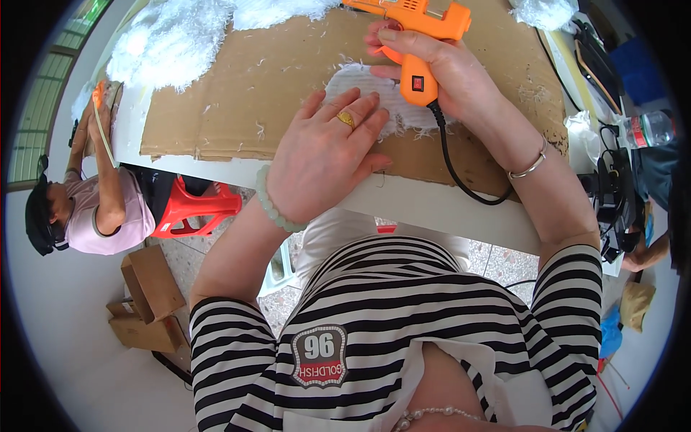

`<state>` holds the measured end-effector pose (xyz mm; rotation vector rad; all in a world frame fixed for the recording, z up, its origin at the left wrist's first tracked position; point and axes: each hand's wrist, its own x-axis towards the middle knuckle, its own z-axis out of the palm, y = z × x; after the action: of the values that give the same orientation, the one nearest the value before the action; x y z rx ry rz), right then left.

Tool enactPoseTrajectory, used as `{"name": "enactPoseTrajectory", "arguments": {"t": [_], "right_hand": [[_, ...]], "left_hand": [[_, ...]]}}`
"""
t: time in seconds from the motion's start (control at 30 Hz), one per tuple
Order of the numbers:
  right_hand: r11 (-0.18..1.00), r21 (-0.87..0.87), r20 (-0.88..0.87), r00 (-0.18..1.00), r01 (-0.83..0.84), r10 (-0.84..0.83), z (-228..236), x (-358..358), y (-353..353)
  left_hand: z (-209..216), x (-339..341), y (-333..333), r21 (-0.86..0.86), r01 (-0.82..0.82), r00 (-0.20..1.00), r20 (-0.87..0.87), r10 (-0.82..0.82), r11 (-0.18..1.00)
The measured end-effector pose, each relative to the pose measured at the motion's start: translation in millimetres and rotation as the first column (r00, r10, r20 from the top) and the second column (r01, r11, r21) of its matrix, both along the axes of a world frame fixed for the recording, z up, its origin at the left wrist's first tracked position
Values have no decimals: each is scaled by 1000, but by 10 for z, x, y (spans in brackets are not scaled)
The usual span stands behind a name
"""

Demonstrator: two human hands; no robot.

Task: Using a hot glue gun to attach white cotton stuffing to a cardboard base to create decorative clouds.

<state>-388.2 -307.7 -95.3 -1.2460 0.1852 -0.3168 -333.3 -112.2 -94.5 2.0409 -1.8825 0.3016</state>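
Observation:
My right hand (461, 75) is wrapped round the handle of an orange hot glue gun (418, 81), its nozzle end toward the far left and partly cut off by the upper edge. A black cord hangs from the base of the handle toward me. Below and left of the gun, my left hand (324, 155) lies flat, fingers a little apart, on a white ribbed piece of fabric (407, 119) with frayed, fluffy edges. The fabric rests on a brown cardboard sheet (230, 93); my left hand partly hides it.
White fluffy material (173, 43) is heaped at the far left, with another tuft (545, 11) far right. A plastic bottle (648, 131) and black cables stand at the right. Another person (108, 209) works at left beside a red stool (194, 209). Cardboard boxes (151, 284) sit on the floor.

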Motion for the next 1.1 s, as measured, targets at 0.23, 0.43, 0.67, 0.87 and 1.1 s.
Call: {"name": "enactPoseTrajectory", "arguments": {"t": [0.23,0.43,0.67,0.87,1.1], "right_hand": [[1000,-20,6,1000,23,-23,-25,10,-24],[998,-57,38,999,-4,6,88,27,71],[993,-110,5,999,-50,51,6,216,110],[1000,23,31,1000,-5,4,41,215,66],[989,-145,-233,972,5,-39,707,-275,-13]], "left_hand": [[14,-20,14,57,-22,998,60,19,998],[-3,-22,17,54,-29,998,55,26,998],[-56,-20,36,-19,-13,998,60,14,1000],[-72,3,11,-41,6,999,45,-4,999],[-68,13,24,-48,9,998,59,-7,999]]}}
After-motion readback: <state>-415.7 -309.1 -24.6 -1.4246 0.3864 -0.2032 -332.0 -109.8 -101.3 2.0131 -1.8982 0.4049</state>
